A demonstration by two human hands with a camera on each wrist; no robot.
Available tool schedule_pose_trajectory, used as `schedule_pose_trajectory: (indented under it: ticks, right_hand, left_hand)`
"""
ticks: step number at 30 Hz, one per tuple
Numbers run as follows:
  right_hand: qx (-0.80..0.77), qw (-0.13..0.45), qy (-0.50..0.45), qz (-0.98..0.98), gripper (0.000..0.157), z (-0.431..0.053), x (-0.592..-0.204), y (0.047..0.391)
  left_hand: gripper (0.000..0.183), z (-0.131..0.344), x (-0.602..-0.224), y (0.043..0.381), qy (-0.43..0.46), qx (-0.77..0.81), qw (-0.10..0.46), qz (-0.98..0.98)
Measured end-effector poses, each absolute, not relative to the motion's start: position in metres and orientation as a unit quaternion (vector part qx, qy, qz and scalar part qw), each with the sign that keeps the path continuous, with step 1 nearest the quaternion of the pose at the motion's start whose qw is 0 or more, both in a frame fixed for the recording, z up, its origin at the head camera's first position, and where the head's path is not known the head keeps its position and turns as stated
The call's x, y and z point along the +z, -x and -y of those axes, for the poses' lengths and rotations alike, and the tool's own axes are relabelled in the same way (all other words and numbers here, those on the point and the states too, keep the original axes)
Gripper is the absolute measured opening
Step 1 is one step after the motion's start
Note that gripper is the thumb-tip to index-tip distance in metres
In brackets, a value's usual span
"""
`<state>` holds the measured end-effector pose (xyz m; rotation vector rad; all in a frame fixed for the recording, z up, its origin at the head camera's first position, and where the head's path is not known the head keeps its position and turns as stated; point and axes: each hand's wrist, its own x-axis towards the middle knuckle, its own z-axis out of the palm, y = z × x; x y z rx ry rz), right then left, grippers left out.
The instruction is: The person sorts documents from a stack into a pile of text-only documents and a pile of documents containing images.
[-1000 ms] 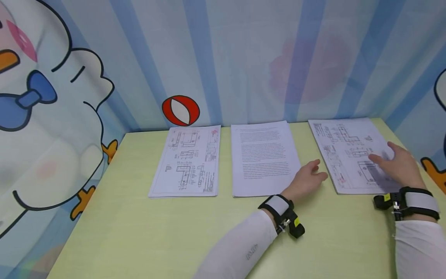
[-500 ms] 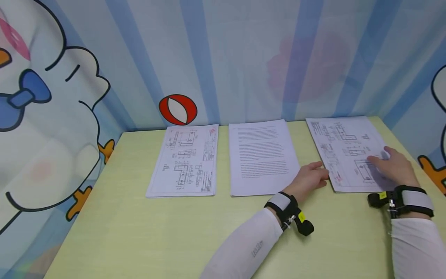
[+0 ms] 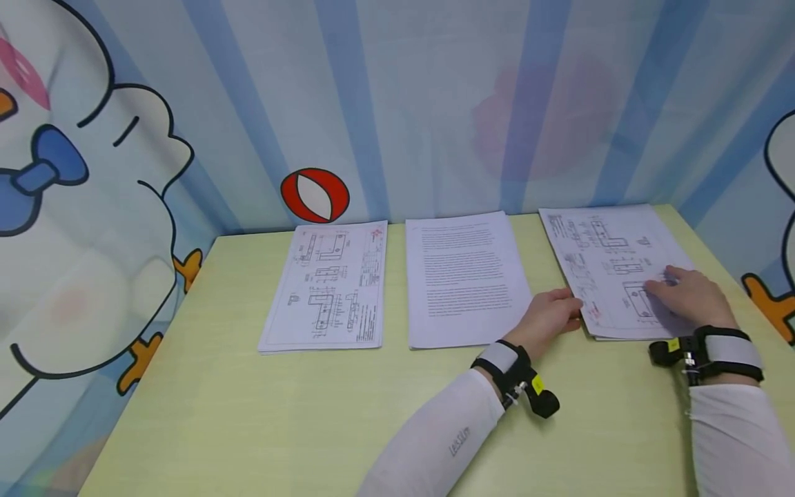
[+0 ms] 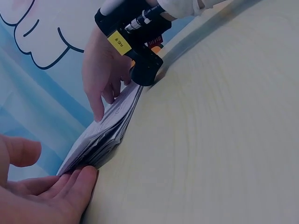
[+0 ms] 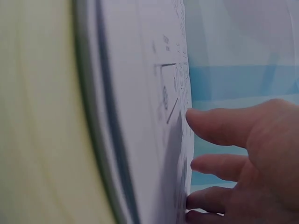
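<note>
In the head view, a stack of paper sheets with printed technical drawings (image 3: 596,255) lies at the right of the table. My right hand (image 3: 698,297) is over its right part, thumb and fingers spread with the tips at the top sheet; the right wrist view shows these fingertips (image 5: 196,114) right at the paper. At the stack's left edge is my left hand (image 3: 546,317). Its fingers (image 4: 79,186) lie extended against the sheets' side in the left wrist view, with the thumb raised apart from them. The lower sheets (image 4: 105,149) look uneven along that side.
A stack of text pages (image 3: 466,283) lies in the middle, just left of my left hand. Farther left is another stack of drawings (image 3: 329,290). The pale yellow table (image 3: 279,421) meets a striped blue cloth backdrop (image 3: 422,103) behind the stacks.
My left hand has come right to the stack's left edge. My right hand has lowered onto the top sheet and shifted left, and the upper sheets have slid slightly left with it.
</note>
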<state>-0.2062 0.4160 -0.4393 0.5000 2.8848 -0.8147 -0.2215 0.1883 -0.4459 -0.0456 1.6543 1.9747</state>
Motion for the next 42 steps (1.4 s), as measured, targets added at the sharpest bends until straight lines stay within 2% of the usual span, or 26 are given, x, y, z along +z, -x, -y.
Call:
schedule_pose_trajectory:
  ticks: [6, 18, 33, 42]
  right_hand:
    - [-0.259, 0.047, -0.158, -0.952, 0.088, -0.412, -0.437, 0.205]
    - [-0.288, -0.003, -0.201, -0.937, 0.074, -0.406, -0.433, 0.210]
    - [-0.320, -0.013, -0.228, -0.920, 0.078, -0.408, -0.430, 0.209]
    - [-0.339, -0.022, -0.233, -0.911, 0.079, -0.404, -0.427, 0.210]
  left_hand:
    - [0.040, -0.187, -0.444, 0.221, 0.021, 0.746, 0.288, -0.600]
    - [0.033, -0.185, -0.443, 0.223, 0.048, 0.772, 0.290, -0.563]
    - [0.036, -0.187, -0.440, 0.222, 0.066, 0.772, 0.289, -0.562]
    - [0.032, -0.191, -0.440, 0.222, 0.066, 0.773, 0.255, -0.577]
